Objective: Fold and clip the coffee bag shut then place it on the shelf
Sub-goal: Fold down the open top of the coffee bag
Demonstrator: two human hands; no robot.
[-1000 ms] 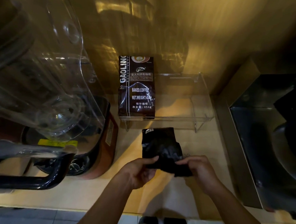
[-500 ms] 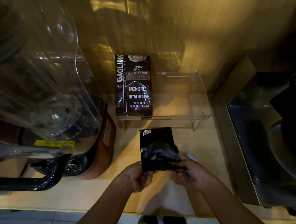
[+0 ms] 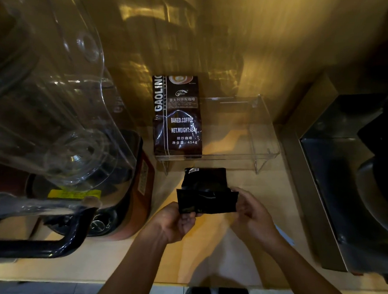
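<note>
A black coffee bag lies on the wooden counter in front of a clear acrylic shelf. Its near end is folded over into a flat band. My left hand pinches the left end of that band. My right hand holds the right end. A pale clip lies on the counter just right of my right wrist, partly hidden by it. A printed brown coffee bag stands on the left part of the shelf.
A large blender with a clear jar and black handle fills the left side. A dark metal machine stands at the right. The counter's front edge runs below my forearms.
The bag's near end has been folded up and over into a wider flat band. Both hands moved slightly toward the shelf with it, and the clip came into view.
</note>
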